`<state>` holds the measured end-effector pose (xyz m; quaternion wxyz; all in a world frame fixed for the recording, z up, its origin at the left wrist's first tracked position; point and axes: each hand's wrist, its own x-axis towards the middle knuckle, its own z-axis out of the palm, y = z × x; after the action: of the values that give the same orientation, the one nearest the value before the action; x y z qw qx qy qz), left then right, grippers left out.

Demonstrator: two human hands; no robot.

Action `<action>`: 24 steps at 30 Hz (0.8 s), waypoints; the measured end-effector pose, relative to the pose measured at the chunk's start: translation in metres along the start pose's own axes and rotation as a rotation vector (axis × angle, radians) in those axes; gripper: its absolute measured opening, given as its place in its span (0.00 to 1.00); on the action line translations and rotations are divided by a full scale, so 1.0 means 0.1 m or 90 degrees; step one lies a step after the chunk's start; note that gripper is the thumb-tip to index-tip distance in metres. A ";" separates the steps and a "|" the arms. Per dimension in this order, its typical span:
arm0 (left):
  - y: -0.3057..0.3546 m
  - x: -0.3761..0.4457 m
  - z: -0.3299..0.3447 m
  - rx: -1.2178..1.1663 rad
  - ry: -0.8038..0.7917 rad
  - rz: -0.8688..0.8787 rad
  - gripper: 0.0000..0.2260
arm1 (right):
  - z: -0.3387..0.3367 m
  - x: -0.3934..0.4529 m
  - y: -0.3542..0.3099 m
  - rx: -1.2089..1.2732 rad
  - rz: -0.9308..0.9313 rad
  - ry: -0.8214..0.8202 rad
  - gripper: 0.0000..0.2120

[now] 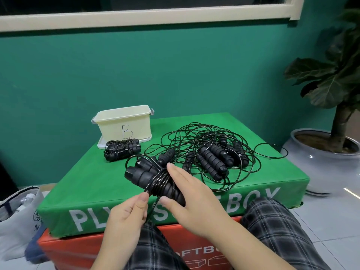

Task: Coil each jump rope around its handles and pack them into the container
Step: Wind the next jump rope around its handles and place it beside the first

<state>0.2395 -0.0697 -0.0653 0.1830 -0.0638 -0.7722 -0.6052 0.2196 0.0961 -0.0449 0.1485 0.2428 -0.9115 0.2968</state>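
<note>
A pair of black foam handles [150, 178] lies side by side over the near edge of the green foam box [93, 182], with several turns of thin black cord [161, 182] wound around their middle. The right hand [192, 203] holds this bundle: its thumb sits under the near end of the handles and its fingers stretch over the top, the forefinger laid across the coils. The left hand [126, 213] is just beside it, pinching the loose run of cord between thumb and forefinger, close to the wound part.

Farther back on the green box, to the left, a finished bundle [122, 151] of handles wrapped in cord lies in front of the container [124, 123]. The container is a cream plastic tub with grey clips at its ends and a handwritten letter B on its near wall; it stands on its lid. What is inside cannot be seen from here.

To the right of the bundle in hand, a tangle of loose ropes [214, 151] spreads over the box, with several black handles lying among wide loops of cord.

The green box rests on an orange box [78, 250]. A grey bag [17, 217] lies on the floor to the left, and a potted plant [331, 117] stands to the right by the green wall.
</note>
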 end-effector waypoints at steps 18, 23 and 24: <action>-0.01 -0.03 0.05 -0.234 -0.165 -0.072 0.24 | -0.05 0.02 0.05 0.124 0.141 0.021 0.36; -0.01 -0.02 0.09 -0.201 -0.127 -0.047 0.13 | -0.04 0.03 0.06 0.174 0.126 0.051 0.34; -0.02 -0.01 0.09 -0.183 -0.113 -0.045 0.11 | -0.04 0.03 0.06 0.182 0.122 0.058 0.34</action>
<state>0.2373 -0.0614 -0.0696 0.0818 -0.1149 -0.6928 -0.7072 0.2144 0.1018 -0.0432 0.1246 0.1596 -0.8713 0.4471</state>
